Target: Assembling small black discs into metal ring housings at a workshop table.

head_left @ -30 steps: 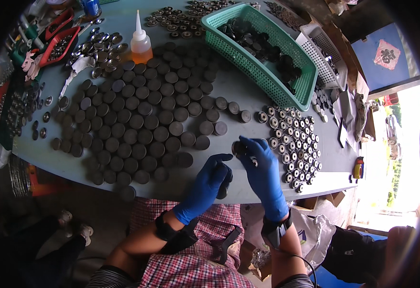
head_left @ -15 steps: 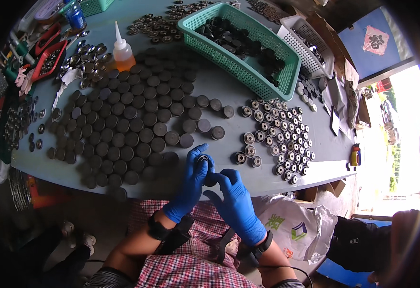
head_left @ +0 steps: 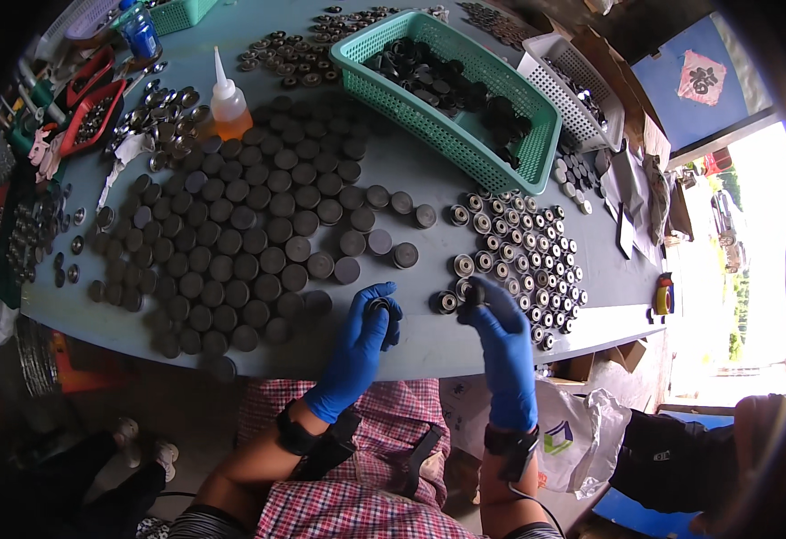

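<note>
Both of my hands wear blue gloves. My left hand [head_left: 358, 346] is closed around a small dark round part with a shiny rim [head_left: 379, 304], just over the table's near edge. Fingers cover most of that part. My right hand [head_left: 506, 346] pinches a dark round piece [head_left: 475, 293] beside the near left side of a group of silver-rimmed round parts [head_left: 526, 260]. Its exact shape is partly hidden by the fingers. Left of my hands, many black discs [head_left: 254, 241] stand close together on the grey-blue table [head_left: 393, 346].
A green basket [head_left: 447, 130] of black parts stands at the back, beside a white basket [head_left: 537, 67]. A squeeze bottle with orange liquid [head_left: 231, 115] rises behind the discs. Red trays [head_left: 92, 117] sit far left. Yellow tape [head_left: 665, 295] lies by the right edge.
My right hand has left the left hand and moved right to the silver-rimmed parts, with a dark round piece in its fingers. The left hand stays nearly in place.
</note>
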The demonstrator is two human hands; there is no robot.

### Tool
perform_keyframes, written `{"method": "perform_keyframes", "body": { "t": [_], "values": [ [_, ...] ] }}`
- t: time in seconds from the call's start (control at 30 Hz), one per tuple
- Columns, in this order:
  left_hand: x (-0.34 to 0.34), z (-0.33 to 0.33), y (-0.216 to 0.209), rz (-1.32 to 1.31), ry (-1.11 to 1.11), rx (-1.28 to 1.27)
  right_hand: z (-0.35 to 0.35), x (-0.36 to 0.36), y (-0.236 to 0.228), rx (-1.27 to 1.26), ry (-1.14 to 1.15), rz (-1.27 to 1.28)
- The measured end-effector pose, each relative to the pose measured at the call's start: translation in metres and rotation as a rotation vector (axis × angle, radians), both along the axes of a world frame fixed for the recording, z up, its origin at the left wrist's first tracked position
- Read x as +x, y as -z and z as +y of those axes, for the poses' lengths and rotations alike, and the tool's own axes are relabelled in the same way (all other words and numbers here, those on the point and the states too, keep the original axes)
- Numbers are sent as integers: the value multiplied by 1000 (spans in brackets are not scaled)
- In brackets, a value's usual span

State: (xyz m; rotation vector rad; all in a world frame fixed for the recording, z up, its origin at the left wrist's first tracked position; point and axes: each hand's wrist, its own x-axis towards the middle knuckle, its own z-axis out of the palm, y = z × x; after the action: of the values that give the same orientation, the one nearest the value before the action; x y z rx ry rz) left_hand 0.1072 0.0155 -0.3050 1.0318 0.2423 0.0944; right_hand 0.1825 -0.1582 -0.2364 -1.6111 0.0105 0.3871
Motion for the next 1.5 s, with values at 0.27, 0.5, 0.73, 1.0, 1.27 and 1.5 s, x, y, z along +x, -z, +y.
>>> {"method": "perform_keyframes", "body": {
  "t": [0.27, 0.5, 0.73, 1.0, 1.27, 1.5],
  "values": [
    [1, 4, -1, -31, 84, -55, -36, 50, 33, -462, -59, -270],
    [3, 6, -7, -7, 126, -85, -12, 63, 44, -406, -112, -293],
    [3, 8, -5, -14, 157, -83, 19, 65, 29, -703, -180, -540],
    [1, 14, -7, 29, 205, -76, 37, 71, 25, -1001, -382, -771],
    [1, 13, -8, 19, 216, -73, 38, 69, 37, -975, -345, -772],
    [3, 5, -2, -34, 225, -31, 43, 76, 44, -892, -399, -870]
  ]
}}
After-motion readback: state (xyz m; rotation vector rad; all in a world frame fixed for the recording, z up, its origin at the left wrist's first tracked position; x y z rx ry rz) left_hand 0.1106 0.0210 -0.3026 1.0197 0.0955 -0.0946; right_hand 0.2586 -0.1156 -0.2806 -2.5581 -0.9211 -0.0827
